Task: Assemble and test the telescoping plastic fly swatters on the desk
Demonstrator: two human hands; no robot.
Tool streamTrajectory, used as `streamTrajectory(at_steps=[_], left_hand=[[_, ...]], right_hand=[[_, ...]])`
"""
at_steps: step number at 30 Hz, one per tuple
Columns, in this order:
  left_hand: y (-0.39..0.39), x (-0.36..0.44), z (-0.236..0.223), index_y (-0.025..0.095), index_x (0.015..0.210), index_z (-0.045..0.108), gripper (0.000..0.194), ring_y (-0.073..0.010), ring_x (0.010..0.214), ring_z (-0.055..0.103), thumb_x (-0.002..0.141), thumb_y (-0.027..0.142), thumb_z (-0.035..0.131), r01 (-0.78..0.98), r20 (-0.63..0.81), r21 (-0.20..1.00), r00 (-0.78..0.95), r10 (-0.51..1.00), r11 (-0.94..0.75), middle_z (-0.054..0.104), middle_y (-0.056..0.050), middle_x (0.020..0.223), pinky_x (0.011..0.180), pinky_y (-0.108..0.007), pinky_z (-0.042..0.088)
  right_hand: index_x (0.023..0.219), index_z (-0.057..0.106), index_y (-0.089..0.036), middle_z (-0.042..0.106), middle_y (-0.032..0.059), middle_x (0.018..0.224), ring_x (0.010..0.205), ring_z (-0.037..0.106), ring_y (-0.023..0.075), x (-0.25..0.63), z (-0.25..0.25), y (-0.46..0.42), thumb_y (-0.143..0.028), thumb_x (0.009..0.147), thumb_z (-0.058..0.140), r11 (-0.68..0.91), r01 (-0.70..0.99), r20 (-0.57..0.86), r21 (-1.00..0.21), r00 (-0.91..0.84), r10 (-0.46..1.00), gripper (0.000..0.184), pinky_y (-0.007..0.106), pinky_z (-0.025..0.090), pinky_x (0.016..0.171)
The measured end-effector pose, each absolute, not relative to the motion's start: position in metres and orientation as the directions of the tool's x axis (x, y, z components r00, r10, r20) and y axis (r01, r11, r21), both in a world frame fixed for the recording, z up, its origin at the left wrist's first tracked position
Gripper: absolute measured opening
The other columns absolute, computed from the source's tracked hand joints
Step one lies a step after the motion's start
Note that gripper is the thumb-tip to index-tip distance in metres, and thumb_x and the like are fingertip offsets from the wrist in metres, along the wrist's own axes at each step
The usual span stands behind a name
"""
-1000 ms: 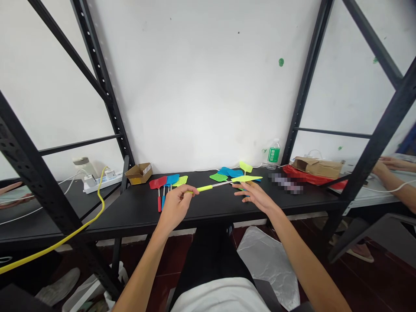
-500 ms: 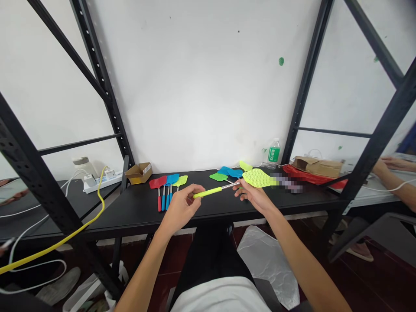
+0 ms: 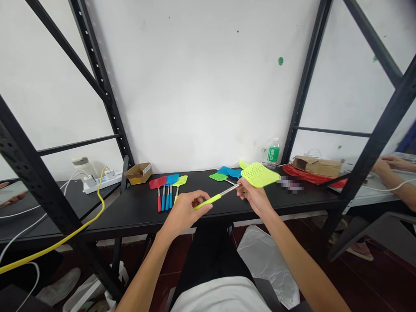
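Observation:
Between my hands, above the front of the black table [image 3: 130, 208], is a yellow-green fly swatter [image 3: 260, 174] with a perforated head and a metal shaft. My left hand [image 3: 188, 208] is closed around its handle. My right hand [image 3: 253, 197] pinches the shaft just below the head. To the left lies a row of swatters: a red swatter [image 3: 158, 182], several blue swatters [image 3: 172, 179] and another yellow-green swatter [image 3: 180, 180]. Behind my right hand lie a green swatter [image 3: 218, 177] and blue swatter heads [image 3: 233, 172], partly covered by the held one.
An open cardboard box [image 3: 139, 173] stands at the back left, and a water bottle [image 3: 273, 153] at the back right. Black rack posts [image 3: 107, 95] flank the table. A yellow cable [image 3: 97, 212] crosses at left. Another person's arm [image 3: 394, 177] shows at far right.
The handle end of the swatter has dropped slightly, so it tilts more, with the head turned up a little. My left hand has moved slightly down and right. Both hands keep hold.

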State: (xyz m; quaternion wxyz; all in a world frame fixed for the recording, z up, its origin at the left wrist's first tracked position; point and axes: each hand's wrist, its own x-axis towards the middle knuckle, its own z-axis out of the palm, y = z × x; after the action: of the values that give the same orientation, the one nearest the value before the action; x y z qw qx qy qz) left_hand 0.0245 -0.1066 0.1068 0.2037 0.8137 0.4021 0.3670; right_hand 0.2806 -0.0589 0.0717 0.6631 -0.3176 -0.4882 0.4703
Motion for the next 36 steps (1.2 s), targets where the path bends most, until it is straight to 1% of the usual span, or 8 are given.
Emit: streamTrajectory(at_steps=[4,8,18,23,26,29,32,36], left_hand=[[-0.108,0.025,0.107,0.022,0.093,0.068,0.02,-0.0132,0.063,0.042,0.09,0.041,0.063,0.545,0.467,0.581,0.385,0.796,-0.604,0.051,0.004,0.065,0.061,-0.026,0.033],[-0.11,0.025,0.109,0.021,0.092,0.068,0.022,-0.0132,0.062,0.041,0.091,0.042,0.061,0.546,0.467,0.575,0.392,0.792,-0.609,0.051,0.004,0.064,0.06,-0.026,0.032],[-0.114,0.026,0.111,0.021,0.098,0.07,0.034,-0.0125,0.057,0.044,0.1,0.045,0.047,0.568,0.414,0.552,0.45,0.791,-0.611,0.054,0.004,0.062,0.055,-0.025,0.029],[-0.116,0.027,0.113,0.019,0.071,0.058,0.046,-0.0121,0.052,0.043,0.104,0.043,0.035,0.527,0.407,0.56,0.497,0.766,-0.639,0.048,0.004,0.055,0.056,-0.025,0.032],[-0.116,0.028,0.113,0.019,0.072,0.057,0.046,-0.0126,0.051,0.041,0.104,0.043,0.033,0.5,0.376,0.605,0.507,0.776,-0.62,0.047,0.004,0.054,0.055,-0.025,0.032],[-0.115,0.027,0.112,0.02,0.089,0.062,0.038,-0.0131,0.054,0.044,0.102,0.046,0.038,0.475,0.358,0.645,0.504,0.786,-0.599,0.052,0.004,0.058,0.056,-0.025,0.033],[-0.113,0.026,0.111,0.022,0.106,0.06,0.03,-0.0131,0.056,0.044,0.093,0.049,0.057,0.506,0.377,0.643,0.443,0.813,-0.574,0.054,0.006,0.063,0.055,-0.024,0.032],[-0.11,0.023,0.11,0.022,0.094,0.062,0.027,-0.0133,0.059,0.046,0.094,0.049,0.057,0.573,0.475,0.576,0.345,0.809,-0.583,0.056,0.004,0.068,0.056,-0.024,0.033]], right_hand=[[0.072,0.065,-0.017,0.062,0.0013,0.061,0.053,0.059,0.013,0.279,0.07,-0.058,-0.058,0.075,0.078,0.354,-0.243,0.313,-0.903,0.192,0.93,0.043,0.024,0.042,0.047],[0.062,0.057,-0.019,0.055,-0.0013,0.054,0.051,0.055,0.0125,0.28,0.068,-0.057,-0.057,0.079,0.075,0.393,-0.219,0.367,-0.893,0.148,0.918,0.045,0.026,0.043,0.05],[0.066,0.057,-0.021,0.051,-0.0023,0.055,0.052,0.049,0.0134,0.284,0.063,-0.05,-0.051,0.082,0.074,0.487,-0.203,0.474,-0.849,0.112,0.873,0.037,0.027,0.04,0.05],[0.067,0.056,-0.022,0.051,-0.0024,0.054,0.051,0.049,0.0136,0.285,0.066,-0.052,-0.052,0.081,0.074,0.499,-0.198,0.484,-0.844,0.124,0.867,0.038,0.028,0.039,0.049],[0.067,0.056,-0.022,0.052,-0.0023,0.054,0.05,0.05,0.0135,0.285,0.068,-0.054,-0.053,0.08,0.074,0.495,-0.209,0.479,-0.844,0.124,0.869,0.038,0.028,0.039,0.048],[0.066,0.056,-0.022,0.051,-0.0024,0.054,0.05,0.049,0.013,0.285,0.071,-0.057,-0.052,0.081,0.075,0.496,-0.23,0.477,-0.837,0.135,0.868,0.038,0.028,0.039,0.048],[0.066,0.056,-0.021,0.051,-0.0026,0.055,0.051,0.048,0.0122,0.286,0.075,-0.059,-0.05,0.08,0.076,0.495,-0.266,0.46,-0.827,0.184,0.869,0.038,0.027,0.038,0.047],[0.066,0.055,-0.021,0.05,-0.0033,0.056,0.049,0.046,0.0111,0.286,0.079,-0.06,-0.049,0.077,0.079,0.509,-0.325,0.449,-0.797,0.244,0.86,0.039,0.027,0.036,0.045]])
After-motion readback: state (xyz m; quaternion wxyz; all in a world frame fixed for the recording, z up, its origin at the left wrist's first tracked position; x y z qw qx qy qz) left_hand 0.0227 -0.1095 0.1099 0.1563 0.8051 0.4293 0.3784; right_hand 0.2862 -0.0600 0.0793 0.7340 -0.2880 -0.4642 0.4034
